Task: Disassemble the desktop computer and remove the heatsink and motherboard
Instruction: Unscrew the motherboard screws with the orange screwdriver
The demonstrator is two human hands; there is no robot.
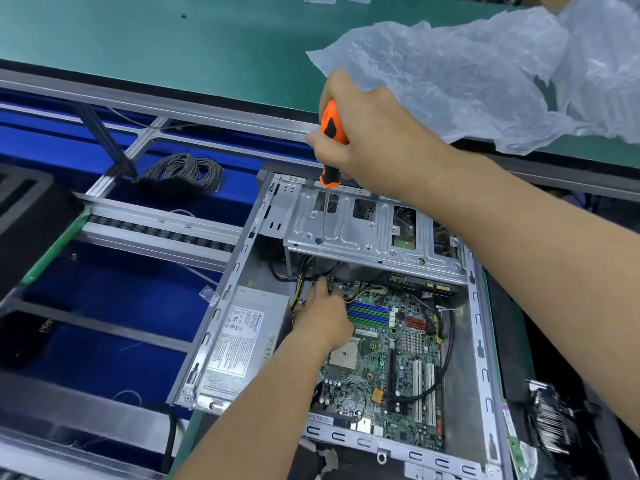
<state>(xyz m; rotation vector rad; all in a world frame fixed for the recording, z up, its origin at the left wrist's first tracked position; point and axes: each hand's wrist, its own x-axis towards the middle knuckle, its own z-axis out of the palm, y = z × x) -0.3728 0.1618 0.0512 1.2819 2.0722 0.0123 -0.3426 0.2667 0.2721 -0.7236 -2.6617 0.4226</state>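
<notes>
An open desktop case [221, 317] lies on its side. Inside it the green motherboard [401, 362] shows a bare CPU socket [343, 358] and blue memory slots. My right hand [374, 140] grips an orange-and-black screwdriver [330, 147] held upright, its tip on a hole in the metal drive cage [367, 230]. My left hand [322, 317] reaches down at the board's upper left corner, fingers among the yellow and black power cables [363, 292]; I cannot see what they hold. A finned heatsink [550, 417] lies outside the case at lower right.
A silver power supply [242, 341] fills the case's left side. Crumpled clear plastic [485, 74] lies on the green bench behind. A coil of grey wire [187, 171] sits over a blue conveyor frame to the left. A black cable loops across the board's right side.
</notes>
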